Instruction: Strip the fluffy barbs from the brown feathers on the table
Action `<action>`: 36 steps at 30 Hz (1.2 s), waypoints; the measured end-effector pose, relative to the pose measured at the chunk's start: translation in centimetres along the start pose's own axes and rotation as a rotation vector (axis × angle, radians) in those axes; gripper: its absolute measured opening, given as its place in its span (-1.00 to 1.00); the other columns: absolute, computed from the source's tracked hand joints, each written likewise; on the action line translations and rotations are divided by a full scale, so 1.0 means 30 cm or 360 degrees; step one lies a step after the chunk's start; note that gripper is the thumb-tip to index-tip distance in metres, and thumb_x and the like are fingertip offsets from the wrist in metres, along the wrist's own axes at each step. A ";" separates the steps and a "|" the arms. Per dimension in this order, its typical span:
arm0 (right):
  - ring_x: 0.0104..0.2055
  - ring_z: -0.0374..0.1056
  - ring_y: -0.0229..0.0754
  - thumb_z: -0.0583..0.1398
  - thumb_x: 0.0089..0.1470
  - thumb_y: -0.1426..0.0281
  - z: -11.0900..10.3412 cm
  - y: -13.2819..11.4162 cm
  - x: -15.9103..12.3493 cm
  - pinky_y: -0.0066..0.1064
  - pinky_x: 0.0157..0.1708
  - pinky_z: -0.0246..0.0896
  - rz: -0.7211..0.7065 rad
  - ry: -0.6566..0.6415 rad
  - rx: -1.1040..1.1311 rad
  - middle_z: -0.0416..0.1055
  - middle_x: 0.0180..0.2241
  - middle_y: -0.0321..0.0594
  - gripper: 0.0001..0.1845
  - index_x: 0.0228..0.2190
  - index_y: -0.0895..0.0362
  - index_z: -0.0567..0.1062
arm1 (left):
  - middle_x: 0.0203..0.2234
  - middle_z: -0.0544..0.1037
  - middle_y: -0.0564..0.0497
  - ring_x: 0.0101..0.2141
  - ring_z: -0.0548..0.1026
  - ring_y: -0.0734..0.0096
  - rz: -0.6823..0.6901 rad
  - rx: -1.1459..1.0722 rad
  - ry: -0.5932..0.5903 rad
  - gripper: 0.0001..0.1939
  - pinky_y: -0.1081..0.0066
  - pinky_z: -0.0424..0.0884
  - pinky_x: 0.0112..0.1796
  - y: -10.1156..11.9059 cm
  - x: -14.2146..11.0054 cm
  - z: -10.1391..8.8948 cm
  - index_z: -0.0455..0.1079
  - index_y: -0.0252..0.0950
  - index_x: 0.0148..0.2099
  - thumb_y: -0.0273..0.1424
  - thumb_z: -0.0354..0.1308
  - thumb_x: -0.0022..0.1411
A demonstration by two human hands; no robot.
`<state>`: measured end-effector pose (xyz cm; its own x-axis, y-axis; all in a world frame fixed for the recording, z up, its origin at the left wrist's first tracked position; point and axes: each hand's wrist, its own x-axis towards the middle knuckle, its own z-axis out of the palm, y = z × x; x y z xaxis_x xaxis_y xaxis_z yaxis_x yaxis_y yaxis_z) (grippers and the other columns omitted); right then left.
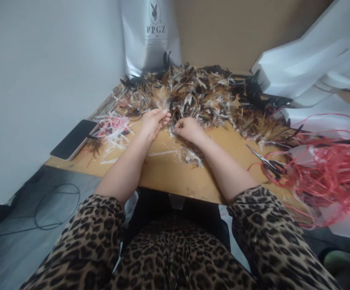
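Note:
My left hand (157,121) is closed in a pinch at the front of a big heap of brown and black feathers (199,90). A light-brown feather tuft (161,96) stands up from its fingertips. Just to the right, my right hand (188,129) has its fingers curled and pressed together at the heap's lower edge; what they hold, if anything, is too small to make out. Some small feather scraps (193,156) lie on the tabletop below the right hand.
A phone (74,139) lies at the left, beside pink and white strips (114,127). Scissors (267,161) rest at the right near tangled red plastic string (332,177). Behind the feathers stands a white printed bag (152,44). The wooden table (175,177) ends close to my lap.

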<state>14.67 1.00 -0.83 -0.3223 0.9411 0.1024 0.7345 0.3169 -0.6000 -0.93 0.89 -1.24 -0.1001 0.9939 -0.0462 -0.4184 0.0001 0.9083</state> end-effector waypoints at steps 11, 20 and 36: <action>-0.61 0.14 -0.40 0.24 -0.20 0.46 -0.054 0.008 0.015 -0.51 -0.52 0.07 0.0162 0.0047 0.0836 0.33 -0.66 -0.38 -0.94 -0.57 0.22 0.50 | -0.57 0.54 0.06 -0.61 0.43 0.73 -0.0040 -0.0043 0.0019 -0.88 0.72 0.31 -0.58 0.006 -0.002 0.003 0.44 -0.39 -0.38 -0.45 0.30 0.08; -0.59 0.10 -0.40 0.27 -0.18 0.30 -0.038 -0.026 0.023 -0.52 -0.56 0.03 0.0169 0.0411 0.1424 0.29 -0.63 -0.39 -0.81 -0.53 0.17 0.43 | -0.51 0.59 -0.05 -0.59 0.48 0.65 -0.0378 -0.0063 -0.0172 -0.96 0.69 0.33 -0.59 -0.001 -0.031 0.030 0.45 -0.45 -0.36 -0.55 0.25 0.11; -0.49 0.32 -0.33 0.26 -0.10 0.31 0.026 -0.034 0.016 -0.47 -0.39 0.25 0.0080 0.0454 0.1457 0.42 -0.55 -0.32 -0.83 -0.50 0.15 0.42 | -0.58 0.54 -0.01 -0.61 0.47 0.68 -0.0459 -0.0134 -0.0239 -0.95 0.72 0.31 -0.60 -0.001 -0.042 0.041 0.43 -0.46 -0.39 -0.58 0.22 0.14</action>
<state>13.30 1.04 -0.78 -0.0566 0.9826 0.1766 -0.0465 0.1741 -0.9836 0.30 -0.25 -0.69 0.1647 0.9595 -0.2286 -0.4836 0.2806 0.8291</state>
